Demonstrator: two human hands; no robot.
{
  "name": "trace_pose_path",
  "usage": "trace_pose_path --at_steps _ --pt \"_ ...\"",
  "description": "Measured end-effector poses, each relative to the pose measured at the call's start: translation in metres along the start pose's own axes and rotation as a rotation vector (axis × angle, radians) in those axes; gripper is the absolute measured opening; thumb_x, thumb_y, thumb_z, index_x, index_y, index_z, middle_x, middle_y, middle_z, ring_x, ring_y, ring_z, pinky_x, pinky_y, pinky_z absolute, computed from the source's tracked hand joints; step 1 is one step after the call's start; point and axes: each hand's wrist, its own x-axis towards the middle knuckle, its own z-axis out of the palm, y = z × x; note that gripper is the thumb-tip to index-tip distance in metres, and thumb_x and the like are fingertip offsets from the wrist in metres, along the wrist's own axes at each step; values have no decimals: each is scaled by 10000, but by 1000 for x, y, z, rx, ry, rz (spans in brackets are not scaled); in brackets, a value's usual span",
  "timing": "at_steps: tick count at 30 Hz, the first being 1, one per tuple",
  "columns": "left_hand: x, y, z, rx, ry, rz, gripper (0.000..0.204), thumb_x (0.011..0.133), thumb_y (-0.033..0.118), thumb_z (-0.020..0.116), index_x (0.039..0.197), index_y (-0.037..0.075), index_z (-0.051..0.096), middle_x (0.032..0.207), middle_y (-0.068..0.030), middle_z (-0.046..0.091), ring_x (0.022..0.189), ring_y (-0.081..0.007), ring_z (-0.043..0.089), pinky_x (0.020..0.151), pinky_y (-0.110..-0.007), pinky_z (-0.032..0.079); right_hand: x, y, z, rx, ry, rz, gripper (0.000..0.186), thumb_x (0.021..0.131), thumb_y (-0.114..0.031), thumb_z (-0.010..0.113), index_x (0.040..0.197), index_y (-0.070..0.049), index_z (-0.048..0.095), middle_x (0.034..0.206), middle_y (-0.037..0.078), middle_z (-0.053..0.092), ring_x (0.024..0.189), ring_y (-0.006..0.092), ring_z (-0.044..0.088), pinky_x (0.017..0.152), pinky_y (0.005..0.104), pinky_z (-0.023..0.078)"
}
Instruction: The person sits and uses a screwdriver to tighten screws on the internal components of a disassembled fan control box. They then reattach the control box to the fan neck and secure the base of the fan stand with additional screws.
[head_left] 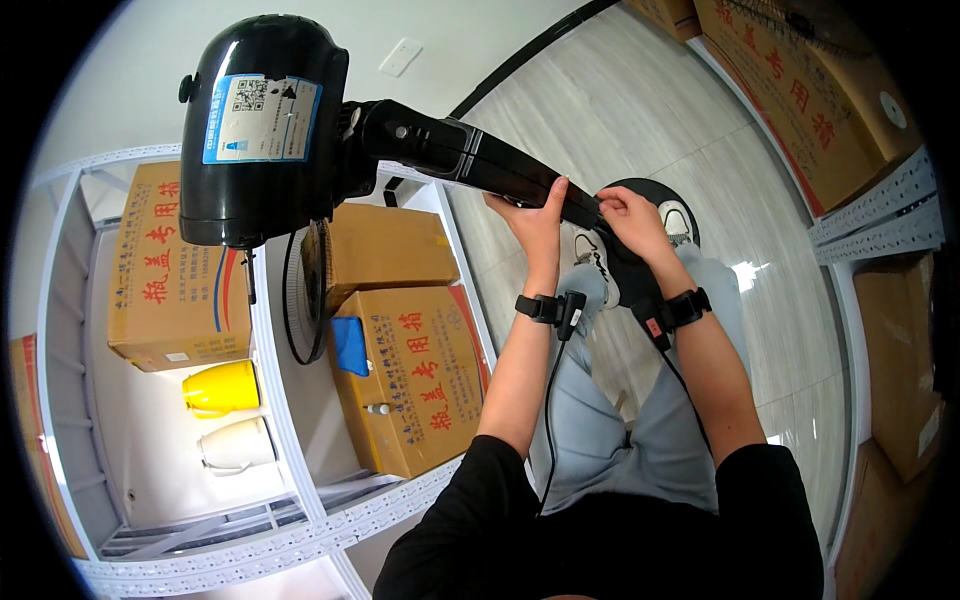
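Currently fan stand [450,155] lies tilted, long axis running from motor head [265,130] upper left down to round base [650,200] near the feet. Left hand [535,215] and right hand [630,220] both wrap the pole's lower end. Glossy black plastic. White shelf [280,400] with cardboard boxes [410,380] and fan grille [305,290] just beside.

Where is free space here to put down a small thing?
Free: the floor right of the fan's base, up to the boxes; the shelf in front of the white jug. Crowded: around both hands on the fan pole.
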Motion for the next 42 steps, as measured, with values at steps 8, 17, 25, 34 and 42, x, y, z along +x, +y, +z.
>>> trace_pose_path --at_steps 8,17,25,34,42 --pt "-2 -5 -5 -9 -27 10 1016 722 188 888 1441 -14 199 1315 -177 415 1184 -263 475 1002 -377 421 -4 -10 2 35 -27 11 299 873 -209 655 1130 -59 680 992 131 733 904 244 718 825 348 556" --pt "2 -1 2 50 -2 57 1058 720 231 887 1445 -64 175 1339 -208 378 1244 -301 435 1061 -400 366 -7 -2 2 -69 -180 -122 770 725 -228 825 1395 -70 479 1312 169 577 1172 278 585 978 372 479" --pt "2 -10 0 50 -18 86 1051 755 252 872 1467 -46 159 1372 -209 398 1264 -281 428 1076 -376 354 -8 -6 23 -228 -46 -271 891 689 -268 842 1441 -64 408 1415 204 475 1292 390 462 1059 438 409" --pt "11 -59 -27 -572 -127 -128 466 1076 426 342 1395 94 411 1410 -41 480 1305 -213 443 1099 -378 350 -10 -5 38 -252 73 -342 644 785 -254 789 1318 -36 499 1185 207 642 1097 395 606 922 455 492" --pt "14 -106 -39 -590 -150 -635 383 1075 313 365 1300 54 536 1289 -57 579 1193 -184 528 1029 -352 409 -10 -6 39 -262 66 -310 662 791 -247 790 1346 -49 487 1197 220 634 1114 399 602 908 446 502"
